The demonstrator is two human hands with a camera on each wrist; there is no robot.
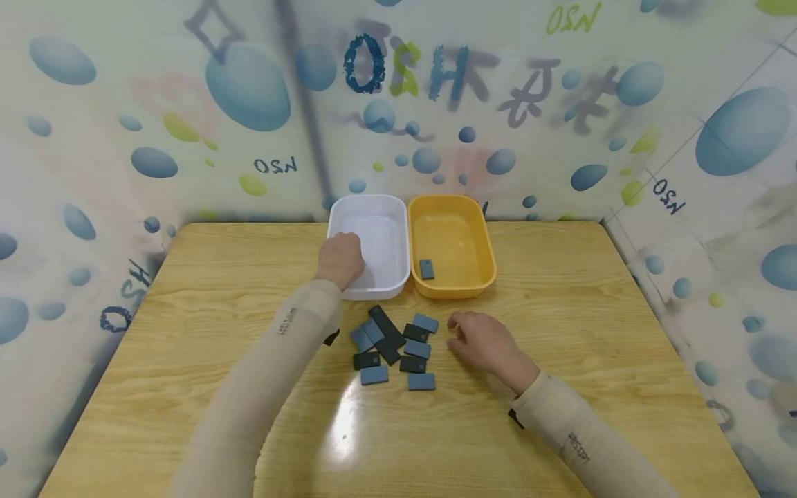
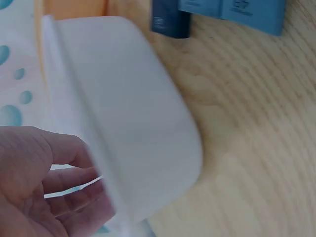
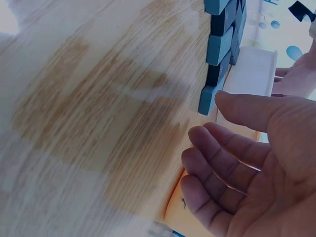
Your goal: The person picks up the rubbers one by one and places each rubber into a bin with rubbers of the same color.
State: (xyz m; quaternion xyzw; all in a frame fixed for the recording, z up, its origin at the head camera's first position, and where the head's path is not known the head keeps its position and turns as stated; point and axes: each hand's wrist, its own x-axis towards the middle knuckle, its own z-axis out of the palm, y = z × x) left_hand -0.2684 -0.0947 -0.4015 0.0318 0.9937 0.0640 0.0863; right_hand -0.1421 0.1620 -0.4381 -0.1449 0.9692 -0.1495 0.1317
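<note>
My left hand (image 1: 340, 260) is over the left side of the white bin (image 1: 373, 294). In the left wrist view the left hand's fingers (image 2: 66, 180) reach over the bin's rim; the wall hides the fingertips and anything they may hold. To the right of a group of small flat blocks, my right hand (image 1: 486, 342) hovers low over the table with its fingers loosely bent and nothing in them. The group mixes black blocks (image 1: 366, 360) and blue blocks (image 1: 374, 375), some stacked or leaning. The nearest to the right hand are a blue block (image 1: 426, 323) and a black block (image 1: 415, 333).
Beside the white bin stands a yellow bin (image 1: 451, 292), with one dark blue-grey block (image 1: 426, 269) lying inside near its front left corner. Both bins are at the far edge of the wooden table (image 1: 560, 277), against a patterned wall covering (image 1: 423, 138).
</note>
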